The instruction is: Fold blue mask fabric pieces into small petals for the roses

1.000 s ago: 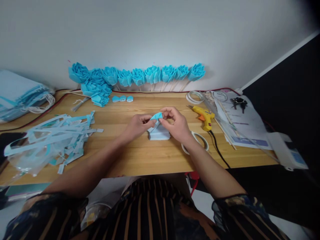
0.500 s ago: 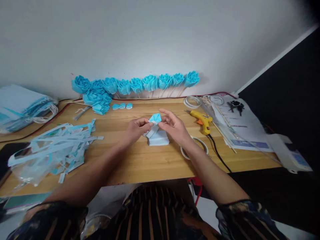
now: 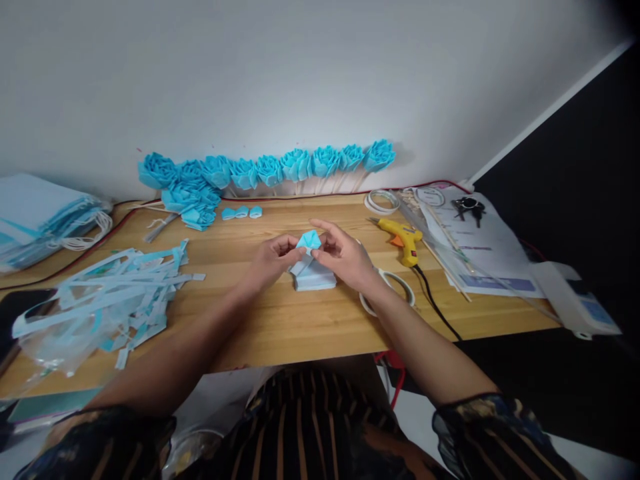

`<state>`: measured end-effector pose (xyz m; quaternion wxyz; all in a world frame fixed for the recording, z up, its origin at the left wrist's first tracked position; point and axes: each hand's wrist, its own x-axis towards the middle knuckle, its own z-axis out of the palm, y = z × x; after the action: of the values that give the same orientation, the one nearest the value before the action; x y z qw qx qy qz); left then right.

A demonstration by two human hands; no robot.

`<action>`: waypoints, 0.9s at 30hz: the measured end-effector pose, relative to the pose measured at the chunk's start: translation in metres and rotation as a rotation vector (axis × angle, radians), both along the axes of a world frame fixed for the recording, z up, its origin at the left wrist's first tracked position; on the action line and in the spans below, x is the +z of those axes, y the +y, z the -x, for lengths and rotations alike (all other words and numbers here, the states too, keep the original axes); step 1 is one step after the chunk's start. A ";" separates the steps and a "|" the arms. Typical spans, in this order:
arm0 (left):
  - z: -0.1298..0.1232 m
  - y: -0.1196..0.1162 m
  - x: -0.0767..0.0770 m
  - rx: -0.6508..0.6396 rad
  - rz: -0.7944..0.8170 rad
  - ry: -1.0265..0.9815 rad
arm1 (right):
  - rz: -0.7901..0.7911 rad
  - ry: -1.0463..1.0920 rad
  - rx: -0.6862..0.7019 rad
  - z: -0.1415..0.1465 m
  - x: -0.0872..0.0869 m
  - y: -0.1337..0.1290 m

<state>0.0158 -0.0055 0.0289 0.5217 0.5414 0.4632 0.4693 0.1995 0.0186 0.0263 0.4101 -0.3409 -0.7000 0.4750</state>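
A folded light-blue fabric piece [image 3: 309, 240] is pinched between my two hands above the middle of the table. My left hand [image 3: 275, 261] grips its left edge with thumb and fingers. On the right edge, my right hand [image 3: 344, 256] pinches with the thumb, while one finger stretches out above it. Directly beneath lies a stack of pale-blue fabric squares [image 3: 315, 279], partly covered by the held piece. Several small folded blue petals [image 3: 242, 213] lie in a row farther back, left of my hands.
Blue fabric flowers [image 3: 270, 171] line the wall. Cut strips [image 3: 125, 293] and stacked blue-white sheets [image 3: 45, 213] lie left. At right are a yellow glue gun [image 3: 407, 241] with a black cord, tape rolls [image 3: 381, 201], papers [image 3: 487, 257], keys [image 3: 469, 209] and a white bottle [image 3: 570, 297].
The folded piece's top has come to a more evenly rounded peak between my fingers. My right hand's stretched finger has shifted slightly left. The whole view has moved a little.
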 end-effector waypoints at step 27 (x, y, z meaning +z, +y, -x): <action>0.002 -0.001 -0.006 0.094 -0.082 0.166 | -0.151 -0.204 -0.396 -0.091 0.030 -0.001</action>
<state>0.0143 -0.0069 0.0234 0.4364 0.5768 0.5103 0.4653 0.2905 0.0172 0.0562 0.4468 -0.4862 -0.6907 0.2947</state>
